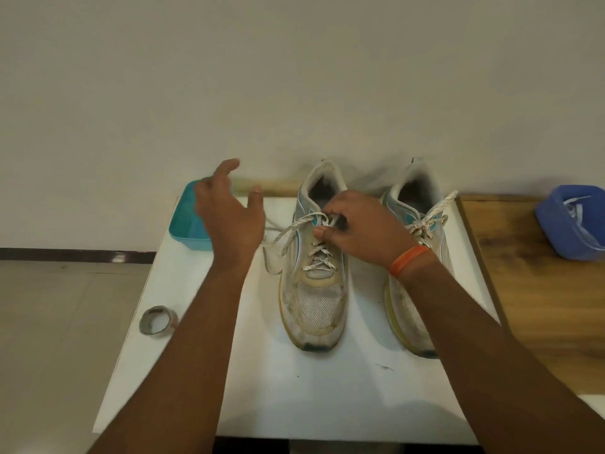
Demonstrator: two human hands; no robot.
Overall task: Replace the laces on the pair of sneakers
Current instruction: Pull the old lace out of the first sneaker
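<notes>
Your left hand (pixel 229 217) hovers open with fingers spread and relaxed, holding nothing, above the tabletop (pixel 203 371) near its far left corner, just right of the teal tray (pixel 183 224). Your right hand (pixel 360 227) pinches the lace (pixel 294 229) at the upper eyelets of the left sneaker (pixel 314 283) mid-table, while the right sneaker (pixel 415 221) stands by the right edge.

Front of surface (pixel 294 404): bare, open to reach.
Gap between sneakers (pixel 365 290): narrow, passable.
Left side: tape roll (pixel 158 323) at edge, teal tray (pixel 186 224) behind.
Left of left sneaker (pixel 314 273): loose lace (pixel 278 240) trailing across.
Right: blue bin (pixel 569 224) on wooden top.
</notes>
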